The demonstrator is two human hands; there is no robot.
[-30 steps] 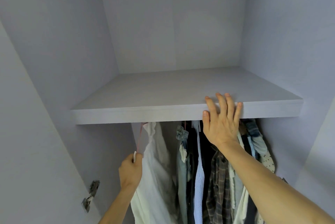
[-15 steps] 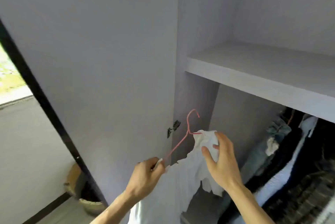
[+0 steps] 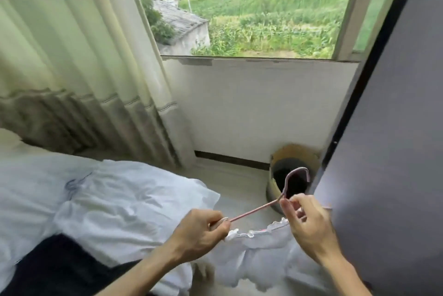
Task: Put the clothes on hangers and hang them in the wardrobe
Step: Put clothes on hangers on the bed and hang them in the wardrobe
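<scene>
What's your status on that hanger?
Left hand grips hanger end, right hand pinches its neck. White garment hangs between hands, under hanger. Wardrobe door close on right; rail not in view.

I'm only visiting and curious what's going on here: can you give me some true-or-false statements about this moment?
1. The left hand and the right hand both hold the pink hanger. True.
2. The hanger is bare. False: a white garment droops from it between the hands.
3. The curtain covers the whole window. False: it sits to the left, and fields show outside.
4. A round bin stands on the floor below the window. True.
</scene>
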